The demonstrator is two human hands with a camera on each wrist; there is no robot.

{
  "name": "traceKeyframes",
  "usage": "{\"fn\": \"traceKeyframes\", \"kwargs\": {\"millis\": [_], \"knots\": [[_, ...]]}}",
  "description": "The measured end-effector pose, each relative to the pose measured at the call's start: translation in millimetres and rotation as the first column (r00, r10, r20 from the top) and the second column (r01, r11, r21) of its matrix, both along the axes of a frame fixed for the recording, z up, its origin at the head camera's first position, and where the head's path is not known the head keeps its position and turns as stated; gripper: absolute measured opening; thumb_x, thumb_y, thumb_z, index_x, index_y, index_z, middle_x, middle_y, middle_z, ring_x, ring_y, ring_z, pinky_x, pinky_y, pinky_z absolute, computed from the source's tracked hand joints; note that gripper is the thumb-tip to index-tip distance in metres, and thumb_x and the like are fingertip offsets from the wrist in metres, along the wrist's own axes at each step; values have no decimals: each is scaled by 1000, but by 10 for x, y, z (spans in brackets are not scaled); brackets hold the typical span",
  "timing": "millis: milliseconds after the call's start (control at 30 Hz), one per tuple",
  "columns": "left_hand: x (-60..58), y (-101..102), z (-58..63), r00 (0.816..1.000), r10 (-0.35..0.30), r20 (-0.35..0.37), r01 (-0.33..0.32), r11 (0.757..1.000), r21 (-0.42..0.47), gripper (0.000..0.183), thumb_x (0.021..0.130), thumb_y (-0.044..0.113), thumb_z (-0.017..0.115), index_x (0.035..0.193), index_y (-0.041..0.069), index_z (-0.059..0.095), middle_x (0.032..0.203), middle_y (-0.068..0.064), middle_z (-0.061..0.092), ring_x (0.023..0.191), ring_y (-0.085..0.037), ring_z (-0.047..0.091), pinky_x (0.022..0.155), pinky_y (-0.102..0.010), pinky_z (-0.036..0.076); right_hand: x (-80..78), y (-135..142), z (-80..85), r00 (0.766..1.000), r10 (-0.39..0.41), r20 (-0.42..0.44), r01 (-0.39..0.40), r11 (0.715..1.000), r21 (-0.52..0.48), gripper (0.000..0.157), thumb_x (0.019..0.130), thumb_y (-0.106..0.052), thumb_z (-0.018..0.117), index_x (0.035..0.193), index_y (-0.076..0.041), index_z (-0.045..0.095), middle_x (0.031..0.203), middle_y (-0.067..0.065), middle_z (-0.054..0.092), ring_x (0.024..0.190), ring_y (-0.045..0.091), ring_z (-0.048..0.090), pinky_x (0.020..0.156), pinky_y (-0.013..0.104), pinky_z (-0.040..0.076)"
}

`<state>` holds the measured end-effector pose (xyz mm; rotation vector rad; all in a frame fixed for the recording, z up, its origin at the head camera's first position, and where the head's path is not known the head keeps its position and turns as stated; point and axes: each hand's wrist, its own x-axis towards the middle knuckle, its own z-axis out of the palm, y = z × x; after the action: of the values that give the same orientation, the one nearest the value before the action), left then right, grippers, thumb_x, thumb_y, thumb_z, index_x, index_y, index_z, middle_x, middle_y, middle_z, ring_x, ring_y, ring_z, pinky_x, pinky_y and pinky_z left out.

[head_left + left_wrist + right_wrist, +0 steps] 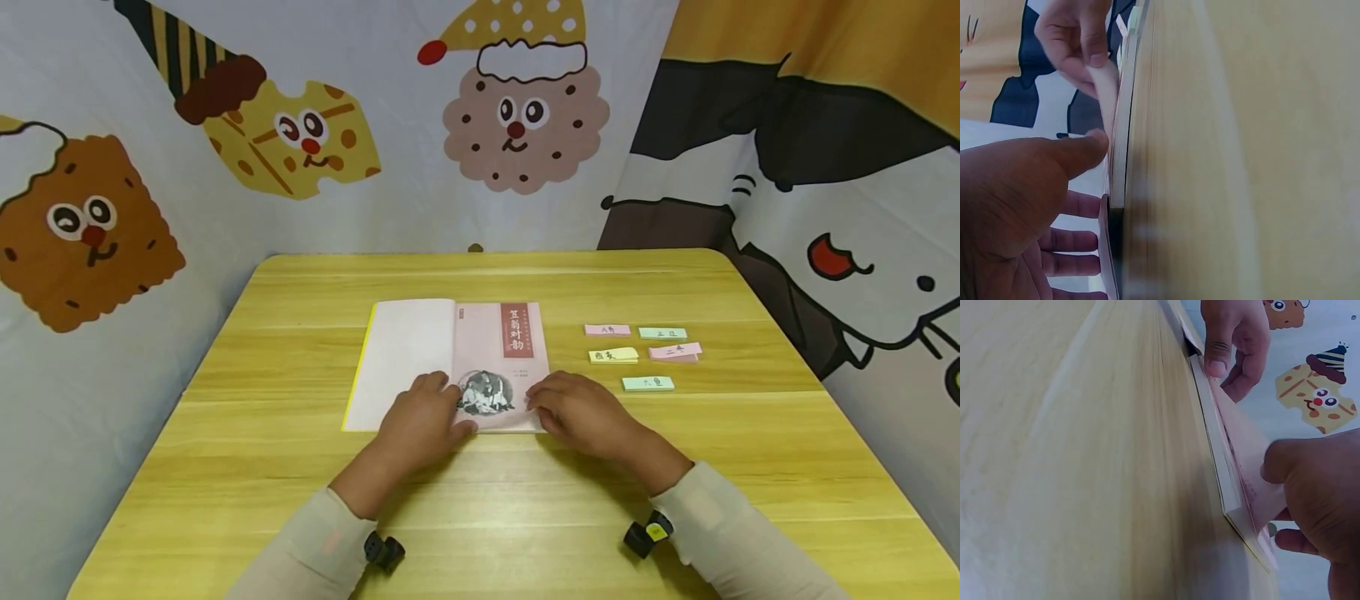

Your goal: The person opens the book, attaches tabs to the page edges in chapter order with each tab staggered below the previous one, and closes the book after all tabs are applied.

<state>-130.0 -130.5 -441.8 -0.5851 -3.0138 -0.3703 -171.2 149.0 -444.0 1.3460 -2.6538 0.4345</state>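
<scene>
An open book (408, 358) lies on the table, with a blank white left side and a pink title page (480, 333) on the right. The title page bears a dark red label and a grey round picture. My left hand (420, 417) rests across the inner fold near the bottom, its fingers extended over the left side and its thumb by the title page. At the lower right edge, my right hand (588, 417) pinches the page between thumb and fingers. In the right wrist view, that pink page (1241, 431) bends up from the sheets below.
Several small handwritten paper slips lie right of the book, among them a yellow slip (612, 356), a pink slip (607, 330) and a green slip (648, 384). The wooden table (300, 500) meets a cartoon-printed curtain (420, 217) at its back edge.
</scene>
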Motion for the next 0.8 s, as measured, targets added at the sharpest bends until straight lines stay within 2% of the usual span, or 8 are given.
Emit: {"fn": "traceKeyframes", "kwargs": {"millis": [133,300,433,567,667,800], "knots": [[6,19,-8,1000,6,1,-6,1000,-17,61,84,56,79,114,4,69,116,-14,61,109,-33,58,80,-50,54,-7,-26,30,997,-21,-69,17,998,-57,10,92,-11,75,101,-14,76,116,-2,71,114,19,62,102,36,48],[17,38,-3,1000,14,-4,-15,1000,-24,64,83,59,78,115,4,69,115,-14,61,109,-34,58,81,-50,54,0,-84,85,988,-17,-154,-7,988,-155,14,89,-12,80,103,-13,76,124,1,67,121,21,57,102,37,48],[19,42,0,1000,15,-25,-16,999,-28,60,86,56,77,113,3,69,111,-13,61,104,-33,59,77,-49,54,28,-121,129,983,-20,-184,-19,978,-207,17,88,-11,81,104,-14,78,132,3,62,127,24,54,99,38,50],[13,38,-11,998,11,-58,-12,1000,-20,50,91,49,73,110,3,68,107,-13,61,99,-32,60,73,-48,54,45,-134,150,979,-31,-200,-13,977,-214,19,88,-12,82,106,-16,79,138,7,58,131,27,51,98,39,51],[2,37,-23,998,13,-68,-13,1000,10,43,94,43,71,112,4,66,106,-12,63,98,-32,61,72,-48,54,49,-133,146,977,-56,-203,9,974,-225,22,87,-12,83,108,-16,78,141,8,55,130,28,51,92,39,54],[-25,44,-29,997,61,-41,-59,997,49,49,98,40,66,128,1,59,112,-14,67,102,-32,64,76,-48,56,49,-128,130,970,-103,-222,44,966,-256,42,84,-15,85,124,-14,72,144,8,52,126,29,53,77,37,56]]}}
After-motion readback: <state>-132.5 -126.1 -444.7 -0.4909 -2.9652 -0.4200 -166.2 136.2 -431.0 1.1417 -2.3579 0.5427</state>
